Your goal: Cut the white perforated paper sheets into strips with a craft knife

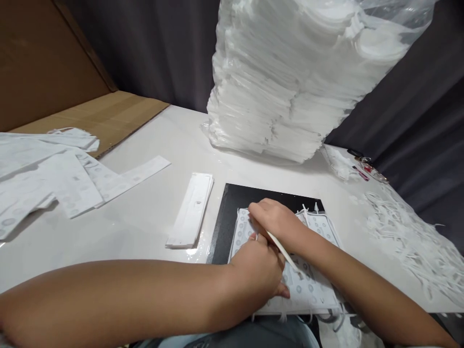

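Note:
A white die-cut sheet with rows of small round shapes lies on a black mat at the table's near edge. My right hand is closed on a thin white stick tool, which points down onto the sheet. My left hand rests on the sheet just left of the tool, its fingers curled and pressing down. A narrow stack of white strips lies left of the mat.
A tall bagged pile of white sheets stands at the back. Loose white sheets spread at the left beside brown cardboard. Thin white offcuts are heaped at the right. A dark curtain hangs behind.

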Demonstrator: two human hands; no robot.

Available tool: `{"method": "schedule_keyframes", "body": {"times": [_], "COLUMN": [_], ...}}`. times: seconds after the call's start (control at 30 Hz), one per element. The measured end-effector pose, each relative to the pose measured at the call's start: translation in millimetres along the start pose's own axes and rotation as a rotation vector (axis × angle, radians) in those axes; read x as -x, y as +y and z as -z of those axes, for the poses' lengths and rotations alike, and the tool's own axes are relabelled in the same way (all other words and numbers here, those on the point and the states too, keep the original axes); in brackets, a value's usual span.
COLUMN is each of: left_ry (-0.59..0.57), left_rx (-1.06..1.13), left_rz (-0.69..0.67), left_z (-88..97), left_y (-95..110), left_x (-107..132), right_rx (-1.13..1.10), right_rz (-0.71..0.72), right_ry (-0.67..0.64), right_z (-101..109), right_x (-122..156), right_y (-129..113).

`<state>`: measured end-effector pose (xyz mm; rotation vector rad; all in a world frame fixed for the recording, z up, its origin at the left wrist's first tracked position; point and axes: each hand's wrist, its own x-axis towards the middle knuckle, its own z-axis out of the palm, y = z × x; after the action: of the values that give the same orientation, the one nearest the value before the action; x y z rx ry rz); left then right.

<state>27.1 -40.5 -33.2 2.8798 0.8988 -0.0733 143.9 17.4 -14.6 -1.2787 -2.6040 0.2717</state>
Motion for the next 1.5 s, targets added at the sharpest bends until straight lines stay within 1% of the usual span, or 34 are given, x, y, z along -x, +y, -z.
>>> {"method": "schedule_keyframes", "body": {"times": [0.07, 0.1, 0.13, 0.2, 0.27, 0.33, 0.37, 0.43, 0.5, 0.57, 0.63, 0.67, 0.73, 0.83, 1.03, 1.27, 1.5], "left_ry": [-0.082, -0.114, -0.123, -0.095, -0.044, -0.002, 0.012, 0.028, 0.035, 0.039, 0.052, 0.059, 0.076, 0.096, 0.122, 0.109, 0.103], "left_rx": [-0.023, -0.029, -0.026, -0.016, -0.009, 0.013, 0.030, 0.069, 0.104, 0.140, 0.175, 0.192, 0.219, 0.239, 0.256, 0.277, 0.270], "left_rz": [0.009, 0.014, 0.025, 0.045, 0.037, 0.014, 0.002, -0.009, -0.023, -0.050, -0.081, -0.097, -0.126, -0.167, -0.185, -0.191, -0.196], "left_z": [3.6, 5.0, 5.8, 5.8, 3.9, 1.4, 0.2, -1.3, -1.4, -0.2, 1.3, 1.9, 2.2, 1.0, -2.5, -4.3, -4.7], "left_y": [0.5, 0.9, 1.3, 1.6, 1.1, 0.5, 0.5, 1.0, 1.6, 1.2, -1.2, -3.1, -7.5, -13.3, -15.9, -15.9, -15.1], "left_x": [-1.7, -2.2, -2.3, -1.4, 0.1, 0.8, 0.6, -0.8, -2.6, -3.7, -3.9, -3.7, -3.2, -3.0, -4.7, -6.0, -6.4], "right_rx": [0.077, 0.086, 0.087, 0.062, 0.070, 0.085, 0.059, -0.090, -0.354, -0.636, -0.787, -0.818, -0.818, -0.787, -0.816, -0.792, -0.775], "right_rz": [-0.065, -0.115, -0.163, -0.248, -0.364, -0.488, -0.533, -0.573, -0.537, -0.483, -0.451, -0.438, -0.432, -0.453, -0.450, -0.455, -0.468], "right_ry": [0.060, 0.106, 0.150, 0.237, 0.335, 0.370, 0.372, 0.364, 0.340, 0.279, 0.170, 0.139, 0.119, 0.147, 0.134, 0.111, 0.118], "right_z": [6.6, 11.7, 17.9, 32.6, 48.2, 60.7, 64.5, 65.2, 56.2, 39.5, 19.9, 10.7, -3.9, -13.7, -12.6, -10.4, -12.8], "right_x": [2.7, 6.3, 11.7, 27.7, 47.2, 62.8, 66.9, 65.3, 52.0, 32.9, 15.6, 9.4, 2.9, 3.5, 8.0, 8.8, 8.3], "right_y": [13.5, 23.9, 36.2, 63.8, 89.1, 103.9, 105.6, 96.6, 74.8, 48.6, 26.9, 19.4, 11.8, 12.9, 16.0, 13.3, 15.0]}}
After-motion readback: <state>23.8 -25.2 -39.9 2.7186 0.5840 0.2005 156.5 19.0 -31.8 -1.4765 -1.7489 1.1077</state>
